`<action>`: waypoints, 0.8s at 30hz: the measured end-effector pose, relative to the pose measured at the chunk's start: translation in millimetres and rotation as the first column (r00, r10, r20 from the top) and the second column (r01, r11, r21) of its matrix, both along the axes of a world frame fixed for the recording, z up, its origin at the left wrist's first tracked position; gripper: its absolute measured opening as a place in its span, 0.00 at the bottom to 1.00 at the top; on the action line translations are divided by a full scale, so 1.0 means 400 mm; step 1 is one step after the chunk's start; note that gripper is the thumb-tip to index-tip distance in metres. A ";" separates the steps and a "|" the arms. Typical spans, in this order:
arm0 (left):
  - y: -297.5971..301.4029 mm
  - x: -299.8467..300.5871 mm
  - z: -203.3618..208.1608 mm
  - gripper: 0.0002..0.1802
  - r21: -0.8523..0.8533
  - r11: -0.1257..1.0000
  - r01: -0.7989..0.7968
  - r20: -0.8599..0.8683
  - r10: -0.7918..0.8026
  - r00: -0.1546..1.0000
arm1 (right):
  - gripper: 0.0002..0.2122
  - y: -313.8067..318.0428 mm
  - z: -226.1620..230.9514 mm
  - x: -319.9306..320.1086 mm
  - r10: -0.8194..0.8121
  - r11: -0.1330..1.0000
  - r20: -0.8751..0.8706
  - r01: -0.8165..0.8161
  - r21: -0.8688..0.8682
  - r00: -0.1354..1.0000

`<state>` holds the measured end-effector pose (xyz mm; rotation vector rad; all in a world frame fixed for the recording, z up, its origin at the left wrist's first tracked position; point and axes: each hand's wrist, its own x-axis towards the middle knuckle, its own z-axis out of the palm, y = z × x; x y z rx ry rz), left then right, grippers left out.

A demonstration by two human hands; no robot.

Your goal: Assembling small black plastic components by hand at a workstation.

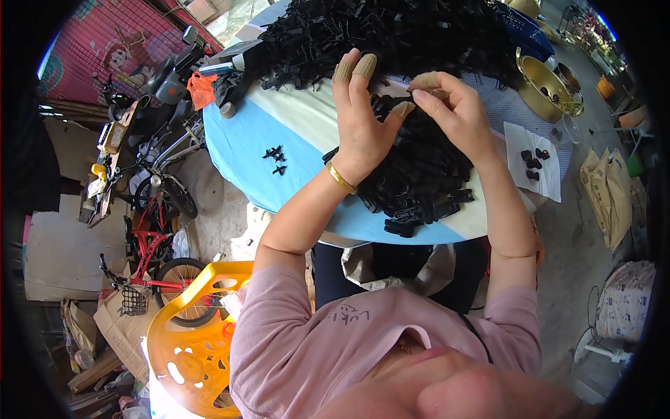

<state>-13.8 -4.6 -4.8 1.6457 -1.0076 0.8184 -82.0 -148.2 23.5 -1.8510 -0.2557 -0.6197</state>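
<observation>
A large heap of small black plastic parts [391, 35] covers the far side of the round table. Nearer to me lies a second pile of black parts [412, 167], between my forearms. Over its far left edge is my left hand [363, 115], its fingers stretched up and the thumb apart; fabric covers show on the fingertips. My right hand [457, 115] is closed in a pinch just right of the left thumb, above the pile. Something small and dark shows at its fingertips, too small to name.
Several loose black pieces [276, 157] lie on the striped tablecloth [241, 150] at left. At right, dark pieces rest on white paper [516, 143], near a gold basin [534, 87]. A yellow chair [167, 335] and a red bicycle [150, 241] stand left of me.
</observation>
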 end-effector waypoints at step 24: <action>0.000 -0.009 -0.009 0.38 -0.059 0.998 -0.009 0.176 0.019 0.984 | 0.07 0.018 -0.002 -0.004 0.093 0.996 -0.213 -0.094 0.005 0.973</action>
